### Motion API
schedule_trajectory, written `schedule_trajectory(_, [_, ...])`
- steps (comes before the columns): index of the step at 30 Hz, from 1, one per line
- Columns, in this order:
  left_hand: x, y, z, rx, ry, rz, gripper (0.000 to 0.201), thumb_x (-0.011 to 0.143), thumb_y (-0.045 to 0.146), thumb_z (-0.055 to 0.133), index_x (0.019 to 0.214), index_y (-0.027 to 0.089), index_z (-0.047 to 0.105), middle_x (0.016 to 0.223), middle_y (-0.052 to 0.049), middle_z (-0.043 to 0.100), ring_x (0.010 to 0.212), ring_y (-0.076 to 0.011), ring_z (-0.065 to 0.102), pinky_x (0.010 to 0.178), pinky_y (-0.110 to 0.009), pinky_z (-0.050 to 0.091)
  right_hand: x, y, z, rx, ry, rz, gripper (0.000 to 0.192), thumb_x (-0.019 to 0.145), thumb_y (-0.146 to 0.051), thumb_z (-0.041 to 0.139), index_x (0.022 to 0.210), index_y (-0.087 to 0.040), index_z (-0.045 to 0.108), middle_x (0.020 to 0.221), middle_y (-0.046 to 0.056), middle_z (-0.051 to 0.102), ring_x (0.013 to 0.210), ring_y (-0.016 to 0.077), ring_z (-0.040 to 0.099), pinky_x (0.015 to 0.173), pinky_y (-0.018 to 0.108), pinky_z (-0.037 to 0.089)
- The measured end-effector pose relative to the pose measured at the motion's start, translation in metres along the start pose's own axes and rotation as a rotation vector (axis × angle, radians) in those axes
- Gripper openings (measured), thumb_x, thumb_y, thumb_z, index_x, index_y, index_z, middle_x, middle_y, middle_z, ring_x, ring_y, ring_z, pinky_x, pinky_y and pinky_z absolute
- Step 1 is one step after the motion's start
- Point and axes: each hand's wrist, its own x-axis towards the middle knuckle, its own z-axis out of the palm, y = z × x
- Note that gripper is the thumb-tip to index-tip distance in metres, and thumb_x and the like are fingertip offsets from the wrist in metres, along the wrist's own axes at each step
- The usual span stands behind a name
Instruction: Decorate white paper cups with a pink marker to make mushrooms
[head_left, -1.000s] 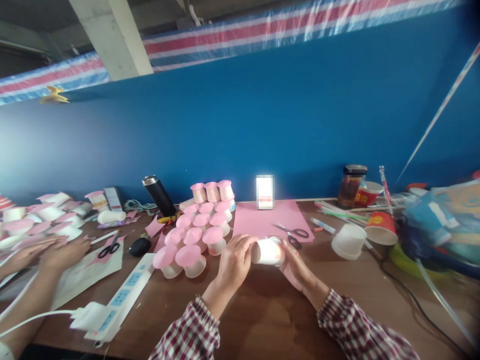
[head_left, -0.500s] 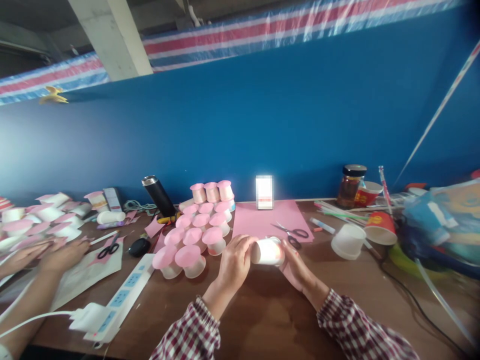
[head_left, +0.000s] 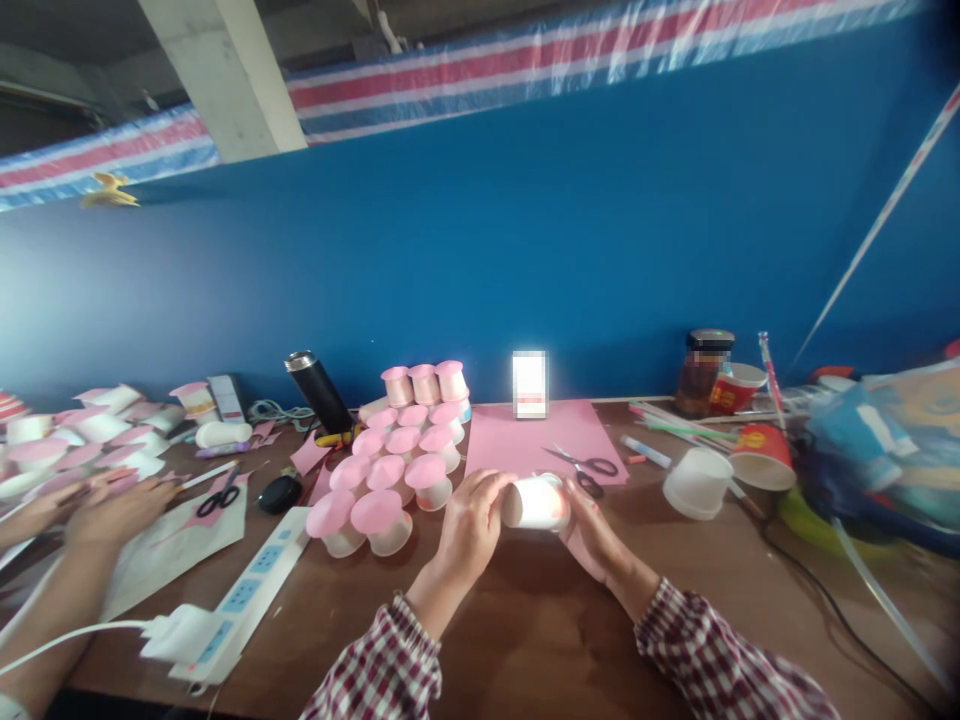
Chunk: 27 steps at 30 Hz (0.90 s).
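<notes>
My left hand (head_left: 469,525) and my right hand (head_left: 592,530) hold a small white paper cup (head_left: 534,503) on its side between them, just above the brown table (head_left: 540,620). A pink piece shows at the cup's right end, against my right palm. Both sleeves are red-and-white plaid. Behind the cup lies a pink paper sheet (head_left: 525,445) with scissors (head_left: 585,464) on it. To the left stand several white cups capped with pink discs (head_left: 397,470).
A white power strip (head_left: 247,590) lies at front left, a black flask (head_left: 319,392) behind it. Another person's hands (head_left: 97,510) work at far left among more pink-topped cups. At right are an upturned white cup (head_left: 697,483), red cups (head_left: 761,452), a jar (head_left: 701,372), straws and a black cable (head_left: 825,600).
My hands and the cup stay nearly where they were. The other person's hands at far left have shifted a little to the left.
</notes>
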Motion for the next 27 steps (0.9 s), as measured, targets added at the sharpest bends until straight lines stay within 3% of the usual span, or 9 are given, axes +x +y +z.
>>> schedule_trajectory(12, [0.002, 0.002, 0.000, -0.036, 0.014, -0.068, 0.024, 0.090, 0.014, 0.044, 0.105, 0.020, 0.062, 0.098, -0.007, 0.068, 0.093, -0.0187, 0.062, 0.083, -0.034, 0.051, -0.001, -0.002, 0.003, -0.026, 0.028, 0.005, 0.032, 0.087, -0.045, 0.059, 0.109, -0.023, 0.065, 0.106, 0.005, 0.069, 0.105, 0.0219, 0.060, 0.082, 0.031, 0.051])
schedule_trajectory(19, [-0.004, 0.008, 0.004, -0.108, 0.051, -0.260, 0.028, 0.091, 0.027, 0.045, 0.117, 0.019, 0.052, 0.111, -0.010, 0.064, 0.102, -0.0204, 0.061, 0.087, -0.036, 0.049, -0.001, -0.005, 0.006, -0.041, 0.074, 0.003, 0.034, 0.084, -0.050, 0.060, 0.108, -0.025, 0.064, 0.111, 0.005, 0.068, 0.105, 0.0235, 0.061, 0.082, 0.034, 0.052])
schedule_trajectory(24, [-0.010, 0.010, 0.010, -0.183, 0.003, -0.384, 0.049, 0.085, 0.037, 0.056, 0.127, 0.018, 0.039, 0.119, -0.013, 0.057, 0.110, -0.0239, 0.056, 0.093, -0.042, 0.045, 0.001, -0.007, 0.006, -0.047, 0.090, -0.064, 0.029, 0.086, -0.047, 0.059, 0.105, -0.026, 0.064, 0.113, 0.003, 0.067, 0.103, 0.0216, 0.061, 0.084, 0.033, 0.051])
schedule_trajectory(27, [-0.013, 0.009, 0.018, -0.322, 0.000, -0.459, 0.052, 0.082, 0.040, 0.060, 0.124, 0.018, 0.040, 0.118, -0.013, 0.057, 0.108, -0.0241, 0.056, 0.091, -0.041, 0.046, 0.001, -0.008, 0.008, -0.051, 0.070, -0.105, 0.028, 0.088, -0.045, 0.057, 0.106, -0.025, 0.064, 0.114, 0.004, 0.067, 0.104, 0.0218, 0.061, 0.087, 0.035, 0.050])
